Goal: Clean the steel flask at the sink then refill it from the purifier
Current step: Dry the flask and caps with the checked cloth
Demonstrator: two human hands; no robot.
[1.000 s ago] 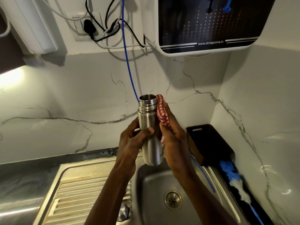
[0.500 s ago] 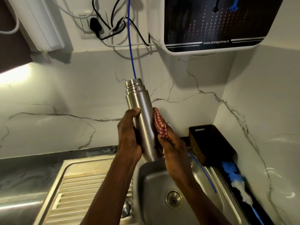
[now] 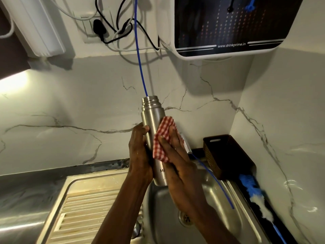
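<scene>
The steel sink (image 3: 207, 194) lies nearest, a smooth, dull-shining basin with a round drain and a ribbed draining board to its left. Above the basin the left hand (image 3: 139, 155) curls around the lower body of the flask (image 3: 153, 131), holding it upright, mouth up and uncapped. The right hand (image 3: 175, 155) presses a red-and-white checked cloth (image 3: 163, 138) against the flask's side, palm flat and fingers spread over the soft, crumpled fabric. The flask is a slim brushed-metal cylinder with a threaded neck, and its hard, glossy skin looks likely to slip if wet. Judging by the wiping, the cleaning step seems near its end, with the outside being dried; whether the inside was rinsed cannot be told. The refill is not yet done. A thin blue tube (image 3: 140, 71) runs down the veined marble wall (image 3: 70, 106) behind the flask and ends over the sink. To the right stand a dark woven basket (image 3: 228, 155) and a fluffy blue brush (image 3: 253, 191). Farthest, high on the wall, hangs the purifier (image 3: 228, 23), a glossy dark panel in a white rounded casing.
</scene>
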